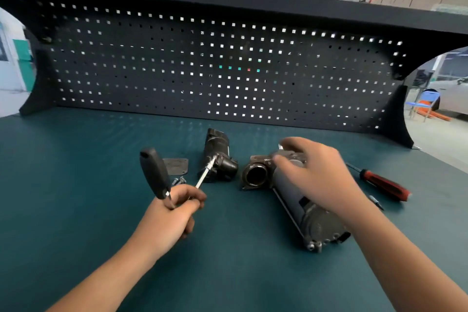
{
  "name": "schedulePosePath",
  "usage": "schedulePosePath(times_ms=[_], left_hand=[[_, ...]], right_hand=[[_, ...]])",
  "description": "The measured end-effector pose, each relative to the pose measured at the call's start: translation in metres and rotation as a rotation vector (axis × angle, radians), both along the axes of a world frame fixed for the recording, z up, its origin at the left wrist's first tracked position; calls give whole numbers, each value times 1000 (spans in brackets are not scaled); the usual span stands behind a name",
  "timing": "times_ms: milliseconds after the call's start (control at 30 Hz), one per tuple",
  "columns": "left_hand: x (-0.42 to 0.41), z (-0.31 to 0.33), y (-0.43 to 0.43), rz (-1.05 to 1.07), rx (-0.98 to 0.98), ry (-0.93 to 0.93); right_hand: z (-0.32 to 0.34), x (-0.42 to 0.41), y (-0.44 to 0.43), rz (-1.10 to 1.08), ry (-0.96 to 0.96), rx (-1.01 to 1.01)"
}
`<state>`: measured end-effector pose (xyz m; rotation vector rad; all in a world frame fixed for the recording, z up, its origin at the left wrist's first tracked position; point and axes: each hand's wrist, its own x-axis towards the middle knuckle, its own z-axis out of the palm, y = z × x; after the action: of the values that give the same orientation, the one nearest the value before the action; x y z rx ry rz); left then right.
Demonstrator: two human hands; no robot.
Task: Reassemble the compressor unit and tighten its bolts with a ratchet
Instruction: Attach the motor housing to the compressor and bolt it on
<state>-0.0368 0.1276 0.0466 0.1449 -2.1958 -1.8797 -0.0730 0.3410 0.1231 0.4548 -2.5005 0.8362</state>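
- The compressor body (291, 200), a grey cylinder, lies on its side right of centre on the teal bench mat (76, 185). Its round open port (254, 176) faces left.
- The right hand (319, 175) is over the far end of the body with bent fingers and the thumb against the metal. It is blurred, so I cannot tell whether it grips.
- A separate black housing (217, 157) lies just left of the port, apart from the body.
- The left hand (172, 213) is closed around a ratchet (154, 175). The black handle points up and away, and the thin silver bar (205, 175) reaches to the black housing.
- A flat dark plate (176, 166) lies behind the ratchet handle, with a few loose bolts (178, 181) just in front of it.
- A screwdriver (382, 183) with a red and black handle lies on the mat to the right of the body, with a small dark bit (376, 202) near it.
- A black pegboard (177, 71) stands along the back of the bench.
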Motion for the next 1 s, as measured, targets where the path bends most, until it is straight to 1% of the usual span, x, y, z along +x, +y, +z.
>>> schedulePosePath(times_ms=[67, 133, 200, 267, 367, 400, 500, 633, 733, 867, 900, 933, 1000], left_hand=[[-5, 1, -7, 64, 40, 56], [-10, 1, -15, 142, 49, 93], [-16, -1, -23, 223, 47, 114], [-23, -3, -30, 291, 68, 119], [-32, -7, -37, 369, 85, 104], [-35, -9, -38, 382, 90, 94], [-42, -14, -38, 383, 96, 52], [-47, -20, -35, 369, 97, 24], [-48, -20, -38, 379, 151, 16], [-49, -20, -45, 388, 236, 2], [-49, -20, -47, 394, 207, -3], [-49, -20, -51, 399, 134, -12], [-48, -18, -61, 409, -132, -46]], right_hand=[[4, -27, -39, 6, -81, 284], [-2, -55, -75, 4, -168, 478], [-18, -83, -99, -23, -227, 625], [-32, -106, -112, -60, -299, 699], [-43, -128, -119, -65, -471, 649], [-46, -132, -120, -57, -486, 633], [-56, -132, -125, -91, -361, 587], [-60, -124, -131, -97, -274, 392], [-50, -121, -127, 2, -221, 293], [-31, -113, -113, 154, -244, 184], [-25, -109, -107, 168, -264, 112], [-18, -105, -101, 187, -305, 21], [-6, -90, -86, 257, -345, -110]])
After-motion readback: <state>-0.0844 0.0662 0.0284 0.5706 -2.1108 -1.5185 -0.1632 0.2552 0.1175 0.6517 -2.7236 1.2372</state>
